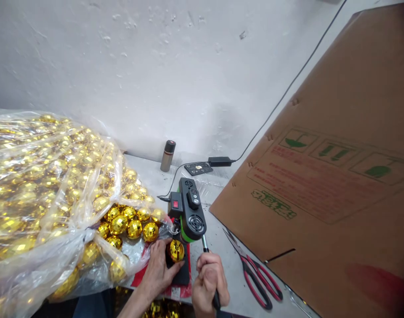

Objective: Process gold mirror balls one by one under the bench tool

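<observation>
A shiny gold mirror ball (pixel 177 251) sits on the black base of a small bench drill press (pixel 192 212), below its head. My left hand (pixel 158 266) has its fingers and thumb closed around the ball's left and front side. Just to the right, my right hand (pixel 210 282) is wrapped round the black-gripped lever (pixel 205 245) of the press, whose metal rod runs up to the machine. The tool tip under the head is hidden. A red sheet (pixel 141 276) lies beneath the base.
An open clear plastic bag (pixel 85 238) full of gold balls fills the left. Scissors (pixel 254 274) lie right of my right hand, beside a large cardboard box (pixel 321 176). Behind the press are a bottle (pixel 168 156), a phone (pixel 198 168) and a power adapter (pixel 220 161) with its cable.
</observation>
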The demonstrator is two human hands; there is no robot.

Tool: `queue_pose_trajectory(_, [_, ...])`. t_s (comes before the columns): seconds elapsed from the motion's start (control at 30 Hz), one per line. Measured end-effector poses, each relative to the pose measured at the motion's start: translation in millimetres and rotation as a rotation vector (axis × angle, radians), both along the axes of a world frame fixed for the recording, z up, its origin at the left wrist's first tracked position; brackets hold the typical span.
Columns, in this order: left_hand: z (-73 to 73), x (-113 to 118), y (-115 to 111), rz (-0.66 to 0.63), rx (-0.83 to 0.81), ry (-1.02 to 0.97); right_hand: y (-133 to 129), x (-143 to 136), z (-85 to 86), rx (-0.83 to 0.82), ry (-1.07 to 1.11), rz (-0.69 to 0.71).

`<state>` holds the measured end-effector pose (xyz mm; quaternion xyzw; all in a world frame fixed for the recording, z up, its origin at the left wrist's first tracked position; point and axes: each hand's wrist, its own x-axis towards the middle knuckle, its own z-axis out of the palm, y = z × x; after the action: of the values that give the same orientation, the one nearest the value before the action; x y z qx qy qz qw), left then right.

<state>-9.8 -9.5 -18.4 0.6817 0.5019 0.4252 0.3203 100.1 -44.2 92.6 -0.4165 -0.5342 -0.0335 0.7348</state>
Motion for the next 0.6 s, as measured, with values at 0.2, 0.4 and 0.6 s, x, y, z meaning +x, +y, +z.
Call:
queue_pose_trajectory(0.2, [-1.9, 1, 0, -0.01, -0.028, -0.002, 3, -2, -2.4, 0.027, 0.032, 0.0])
queue_pose_trajectory(0.4, [-1.0, 3, 2, -0.018, -0.045, 0.007, 4, -4, -7.8, 0.046, 0.035, -0.025])
queue_pose_trajectory(0.6, [3.2, 2, 2, -0.027, -0.052, 0.005, 4, -4, -33.0, 0.038, -0.049, -0.084])
